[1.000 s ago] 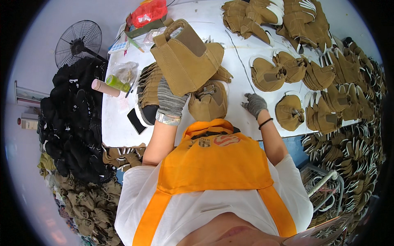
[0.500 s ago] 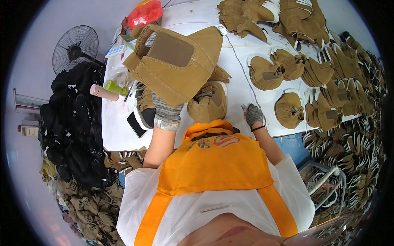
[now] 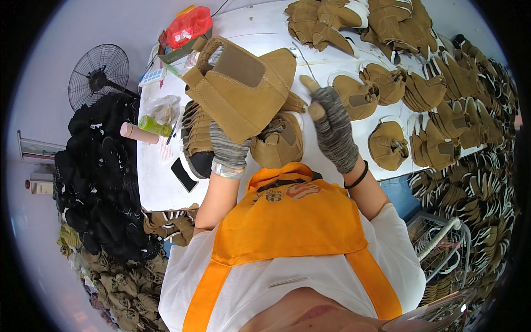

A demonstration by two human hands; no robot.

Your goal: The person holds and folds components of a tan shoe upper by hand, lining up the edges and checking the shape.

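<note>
Two gloved hands show in the head view, both over a white tabletop (image 3: 332, 171). The left hand (image 3: 229, 148), in grey knit, has hold of a tan boot upper (image 3: 235, 105) near its lower edge; its fingers are hidden behind the piece, so how tightly they curl I cannot tell. That upper is raised and tilted, its dark side panel facing the camera. The right hand (image 3: 333, 130) is lifted, partly open, with bare fingertips apart; I see nothing gripped, though its palm side is hidden. A second upper (image 3: 277, 146) stands between the hands, near the orange apron (image 3: 287, 232). Just beyond the left hand lies a stack of uppers (image 3: 196, 130), with a phone (image 3: 183, 175) beside it. Farther left are a pink bottle (image 3: 138, 133) and a green bottle (image 3: 154, 126). Rows of uppers (image 3: 437, 144) fill the right side.
</note>
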